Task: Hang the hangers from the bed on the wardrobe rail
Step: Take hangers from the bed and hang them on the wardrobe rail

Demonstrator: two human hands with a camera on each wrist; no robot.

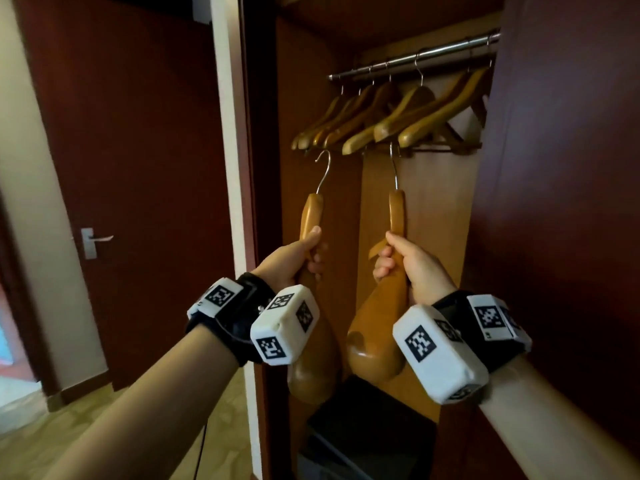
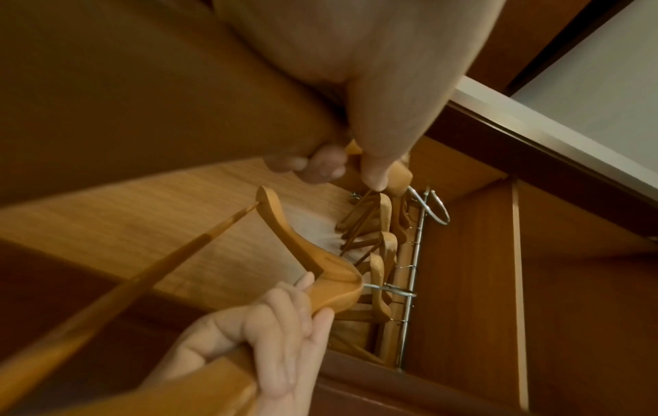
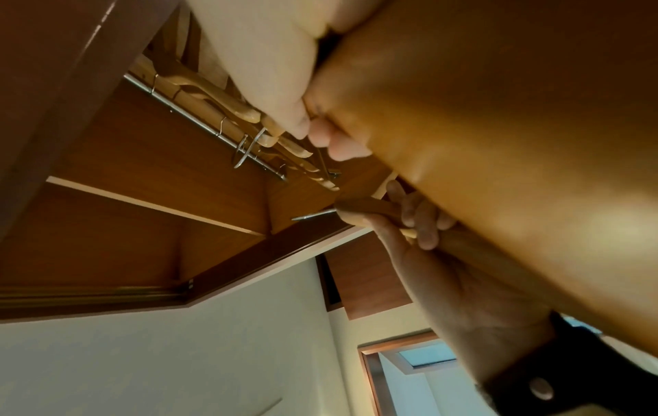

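Observation:
In the head view I face the open wardrobe. Its steel rail (image 1: pixel 415 58) carries several wooden hangers (image 1: pixel 381 116). My left hand (image 1: pixel 304 251) grips one wooden hanger (image 1: pixel 311 213) by its arm, hook pointing up, below the hung row. My right hand (image 1: pixel 398 258) grips a second hanger (image 1: pixel 397 209) the same way, its hook just under the row. The left wrist view shows the rail (image 2: pixel 409 281) and the right hand's hanger (image 2: pixel 320 270). In the right wrist view, the left hand (image 3: pixel 423 222) holds its hanger (image 3: pixel 366 207) near the rail (image 3: pixel 199 118).
A dark wardrobe door (image 1: pixel 571 168) stands open close on the right. The white frame post (image 1: pixel 228 133) borders the left side. A dark box (image 1: pixel 363 427) sits low inside the wardrobe. A room door with a metal handle (image 1: pixel 97 239) is to the left.

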